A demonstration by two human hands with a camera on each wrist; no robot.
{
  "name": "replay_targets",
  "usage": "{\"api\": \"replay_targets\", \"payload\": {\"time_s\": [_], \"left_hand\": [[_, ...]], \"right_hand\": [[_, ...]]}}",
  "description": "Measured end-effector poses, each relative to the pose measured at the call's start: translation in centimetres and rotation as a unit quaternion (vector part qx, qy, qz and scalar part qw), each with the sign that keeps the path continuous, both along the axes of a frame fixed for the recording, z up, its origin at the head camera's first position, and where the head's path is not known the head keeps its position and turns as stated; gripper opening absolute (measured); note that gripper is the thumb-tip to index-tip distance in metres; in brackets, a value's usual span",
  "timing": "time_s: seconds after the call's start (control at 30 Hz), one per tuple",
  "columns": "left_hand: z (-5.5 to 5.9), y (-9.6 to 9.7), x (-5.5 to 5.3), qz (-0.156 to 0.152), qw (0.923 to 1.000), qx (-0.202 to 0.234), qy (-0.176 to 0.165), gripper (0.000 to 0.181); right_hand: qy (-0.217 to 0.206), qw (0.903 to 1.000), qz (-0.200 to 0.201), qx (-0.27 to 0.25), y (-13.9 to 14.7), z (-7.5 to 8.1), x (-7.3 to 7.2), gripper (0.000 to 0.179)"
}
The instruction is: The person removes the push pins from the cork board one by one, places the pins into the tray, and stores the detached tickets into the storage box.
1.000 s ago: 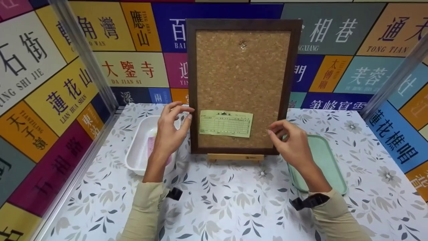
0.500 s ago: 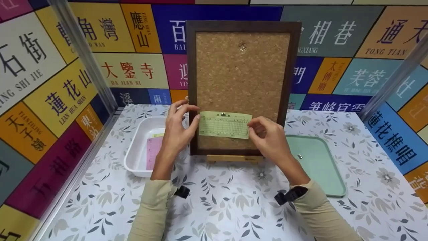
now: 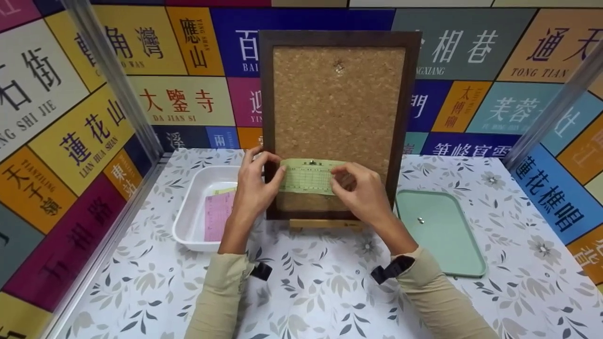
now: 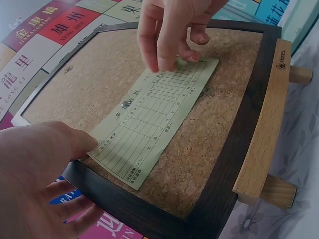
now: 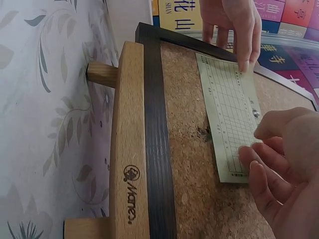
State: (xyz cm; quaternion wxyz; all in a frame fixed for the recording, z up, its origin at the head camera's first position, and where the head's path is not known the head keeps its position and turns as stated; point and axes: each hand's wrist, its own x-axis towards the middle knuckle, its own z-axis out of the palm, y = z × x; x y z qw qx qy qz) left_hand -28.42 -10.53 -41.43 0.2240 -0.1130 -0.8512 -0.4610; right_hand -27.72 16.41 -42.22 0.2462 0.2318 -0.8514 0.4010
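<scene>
A green printed slip [image 3: 306,176] lies against the lower cork board [image 3: 339,103], with a silvery pin [image 4: 126,103] at its top middle. My left hand [image 3: 254,181] is at the board's left edge. In the left wrist view its thumb [image 4: 82,142] presses the slip's end, while other fingers hang beyond the dark frame. At the slip's right part is my right hand [image 3: 362,190], fingers bent and fingertips at the paper. Whether it pinches something small is hidden from view.
A white tub [image 3: 188,216] at the left holds a pink slip [image 3: 217,214] and a yellowish one. On the right, a green tray [image 3: 447,240] bears small silvery pins [image 3: 420,220]. The board stands on a wooden easel [image 5: 127,149]; patterned walls surround the table.
My right hand has moved left from the board's right edge onto the slip's right part. My left hand has shifted slightly right, bringing its thumb to the slip's left end.
</scene>
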Motion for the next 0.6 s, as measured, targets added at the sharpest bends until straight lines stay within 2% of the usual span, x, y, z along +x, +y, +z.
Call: {"api": "replay_targets", "payload": {"time_s": [0.27,0.6], "left_hand": [[0.0,-0.2,0.0,0.0,0.9998,-0.004,0.017,0.013],[-0.1,0.0,-0.2,0.003,0.9997,-0.007,0.024,0.013]], "right_hand": [[-0.01,0.9999,0.012,0.001,-1.5,0.3,-0.5,0.022],[0.028,0.9991,0.007,-0.032,-3.4,0.0,-1.2,0.024]]}}
